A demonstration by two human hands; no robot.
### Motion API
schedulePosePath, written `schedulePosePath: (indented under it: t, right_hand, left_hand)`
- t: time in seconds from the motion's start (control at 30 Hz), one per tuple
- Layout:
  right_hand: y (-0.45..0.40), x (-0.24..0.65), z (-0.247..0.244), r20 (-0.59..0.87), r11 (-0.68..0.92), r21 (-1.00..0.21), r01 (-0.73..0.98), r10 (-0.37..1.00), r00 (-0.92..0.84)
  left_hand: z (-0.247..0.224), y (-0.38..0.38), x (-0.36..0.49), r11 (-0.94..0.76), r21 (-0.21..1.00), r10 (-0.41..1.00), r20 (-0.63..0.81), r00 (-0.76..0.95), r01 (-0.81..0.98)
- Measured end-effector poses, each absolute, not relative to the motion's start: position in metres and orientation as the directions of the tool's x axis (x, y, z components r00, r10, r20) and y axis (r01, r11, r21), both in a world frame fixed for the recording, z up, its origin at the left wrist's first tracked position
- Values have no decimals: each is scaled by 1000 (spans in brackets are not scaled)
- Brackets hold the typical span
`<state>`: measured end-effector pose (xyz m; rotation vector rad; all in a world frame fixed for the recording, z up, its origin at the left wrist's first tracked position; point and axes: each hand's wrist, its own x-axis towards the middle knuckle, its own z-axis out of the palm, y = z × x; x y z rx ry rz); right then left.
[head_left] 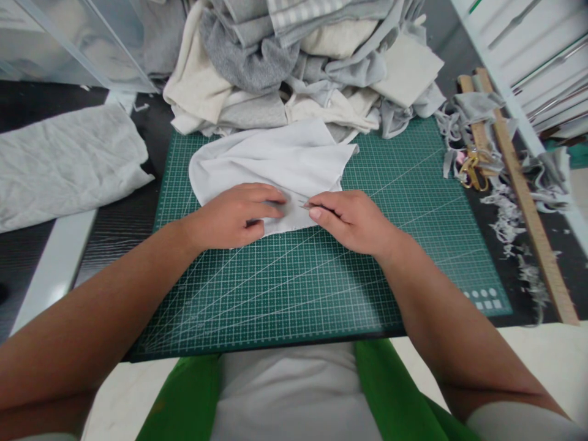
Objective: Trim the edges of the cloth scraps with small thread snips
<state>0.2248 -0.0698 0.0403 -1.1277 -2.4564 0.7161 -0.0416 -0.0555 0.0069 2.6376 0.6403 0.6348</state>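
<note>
A pale, light grey cloth (275,156) lies wrinkled on the green cutting mat (294,294). On the cloth's lower left part rests my left hand (239,214), its fingers spread and holding nothing. Opposite it, my right hand (349,217) is pinched round a small metal tool (305,205), whose thin tips point left over the cloth near its lower edge. Most of the tool is hidden inside the fingers, so I cannot tell its exact kind. A small gap separates the two hands.
A heap of grey and cream fabric (257,55) covers the mat's far edge. Another grey cloth (68,162) lies at the left, near clear plastic bins (92,43). At the right are wooden rulers (528,196), gold-handled scissors (473,173) and fabric scraps (505,214).
</note>
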Motion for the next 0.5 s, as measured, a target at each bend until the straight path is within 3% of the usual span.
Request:
schedulePosePath:
  t: [0.1,0.23,0.37,0.5]
  right_hand:
    - [-72,223,41,118,420,-724,547,857,-501]
    - [-73,217,40,-73,23,-962,272,938,-339]
    - [-70,214,42,-265,-259,-964,61,907,-328]
    - [-69,216,44,-324,-324,-944,64,870,-373]
  left_hand:
    - [8,-56,-42,-833,438,500,333,799,338]
    - [9,-55,-42,-833,444,495,335,801,329]
    - [8,-55,-42,-840,435,489,351,799,323]
    - [7,-55,-42,-841,438,487,354,798,318]
